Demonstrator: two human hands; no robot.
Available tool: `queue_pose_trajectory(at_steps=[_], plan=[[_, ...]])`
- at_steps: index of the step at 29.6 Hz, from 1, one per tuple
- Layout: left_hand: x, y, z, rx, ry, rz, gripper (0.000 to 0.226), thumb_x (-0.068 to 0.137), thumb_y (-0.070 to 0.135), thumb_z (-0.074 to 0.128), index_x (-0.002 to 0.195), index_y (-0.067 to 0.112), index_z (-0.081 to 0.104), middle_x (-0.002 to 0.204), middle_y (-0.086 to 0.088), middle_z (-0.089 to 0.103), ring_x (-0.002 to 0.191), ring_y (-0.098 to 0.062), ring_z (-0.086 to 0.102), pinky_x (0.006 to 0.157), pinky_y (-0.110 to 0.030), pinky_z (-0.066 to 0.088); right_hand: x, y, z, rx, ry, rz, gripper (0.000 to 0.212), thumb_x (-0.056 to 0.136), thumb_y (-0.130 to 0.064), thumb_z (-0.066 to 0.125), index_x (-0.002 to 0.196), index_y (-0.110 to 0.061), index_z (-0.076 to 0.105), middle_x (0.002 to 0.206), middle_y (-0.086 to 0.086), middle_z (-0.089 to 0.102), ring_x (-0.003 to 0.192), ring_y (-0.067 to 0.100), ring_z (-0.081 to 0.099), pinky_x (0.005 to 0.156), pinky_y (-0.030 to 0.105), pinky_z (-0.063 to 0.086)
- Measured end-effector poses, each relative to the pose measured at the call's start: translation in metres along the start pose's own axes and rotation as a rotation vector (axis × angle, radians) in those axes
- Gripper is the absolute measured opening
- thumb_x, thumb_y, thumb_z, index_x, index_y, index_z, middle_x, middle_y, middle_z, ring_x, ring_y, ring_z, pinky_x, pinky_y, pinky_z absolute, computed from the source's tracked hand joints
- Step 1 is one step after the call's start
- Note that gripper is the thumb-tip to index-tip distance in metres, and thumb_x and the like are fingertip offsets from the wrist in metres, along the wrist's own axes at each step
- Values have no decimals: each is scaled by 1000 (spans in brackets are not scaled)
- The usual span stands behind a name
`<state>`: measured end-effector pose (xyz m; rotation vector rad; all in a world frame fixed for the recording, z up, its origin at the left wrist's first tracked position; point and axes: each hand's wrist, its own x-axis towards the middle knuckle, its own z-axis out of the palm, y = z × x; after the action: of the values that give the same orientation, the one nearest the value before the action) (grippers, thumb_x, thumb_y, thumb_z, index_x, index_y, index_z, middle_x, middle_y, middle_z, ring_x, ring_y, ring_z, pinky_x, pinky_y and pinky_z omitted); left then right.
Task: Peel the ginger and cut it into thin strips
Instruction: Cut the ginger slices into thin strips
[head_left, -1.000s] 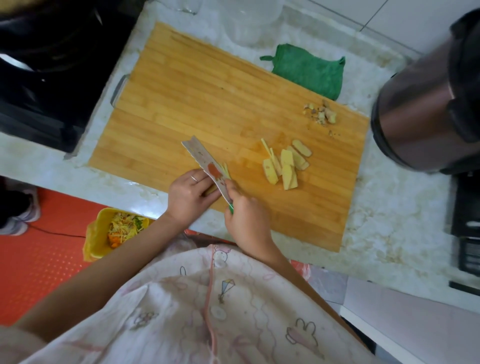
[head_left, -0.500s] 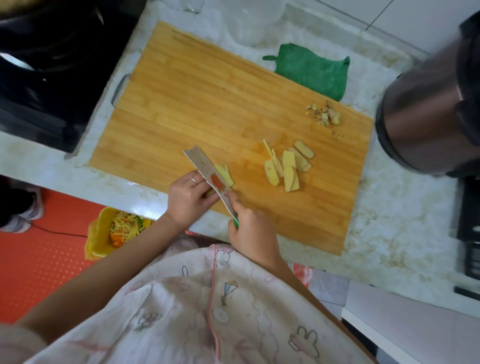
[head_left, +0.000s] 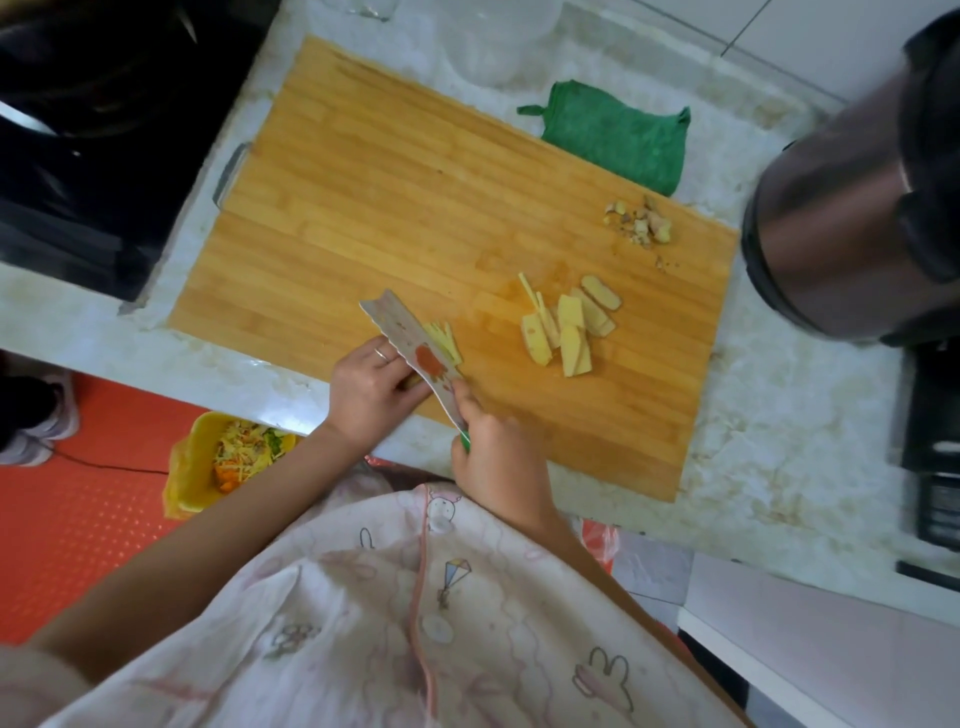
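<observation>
Now you are mid-slicing near the bamboo cutting board's (head_left: 415, 182) front edge: your right hand (head_left: 498, 457) grips the patterned green-handled knife (head_left: 415, 348), your left hand (head_left: 371, 389) pins the ginger under curled fingers, thin yellow ginger strips (head_left: 444, 338) lie beside the blade, so next comes another narrow cut.

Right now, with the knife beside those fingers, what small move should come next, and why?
Probably another thin cut: bring the knife down just beside the left hand, whose curled fingers hold a ginger slice against the cutting board. The right hand grips the handle, cut strips lie right of the blade, and a pile of uncut slices waits further right.
</observation>
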<state>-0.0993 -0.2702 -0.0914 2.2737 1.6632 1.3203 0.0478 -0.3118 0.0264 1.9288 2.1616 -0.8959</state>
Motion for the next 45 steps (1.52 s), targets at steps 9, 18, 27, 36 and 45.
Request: queue_pose_trajectory(at_steps=[9,18,27,36,45], plan=[[-2,1,1,-5,5,13,28,91,29,66,76,7,72,76,-5,70,74,-16,56,60,-23,42,12,-8,-8,-11,41,21,63,93,-15,48,149,-27,24,96,7,66,86,24,60,60,28,31],[-2,0,0,-4,6,-9,34,93,31,62,70,8,70,68,-6,66,70,-16,50,56,-22,34,16,-12,4,-9,44,26,66,90,-12,47,149,-26,23,94,9,67,85,29,62,61,33,38],[0,0,-1,-25,20,10,37,94,32,60,68,7,70,67,-6,66,70,-15,49,57,-20,32,-3,-7,2,52,9,20,65,91,-11,47,150,-23,22,88,10,65,85,28,61,60,31,36],[1,1,0,-12,31,17,39,96,32,57,69,7,71,68,-6,67,70,-15,49,55,-21,32,0,-9,0,65,25,5,66,90,-11,48,149,-24,24,83,8,62,84,28,61,60,30,34],[-4,1,1,0,32,25,31,93,30,63,73,8,71,71,-5,68,71,-15,52,53,-24,38,10,-12,3,9,70,3,64,91,-12,47,149,-23,22,95,8,67,89,26,62,61,28,32]])
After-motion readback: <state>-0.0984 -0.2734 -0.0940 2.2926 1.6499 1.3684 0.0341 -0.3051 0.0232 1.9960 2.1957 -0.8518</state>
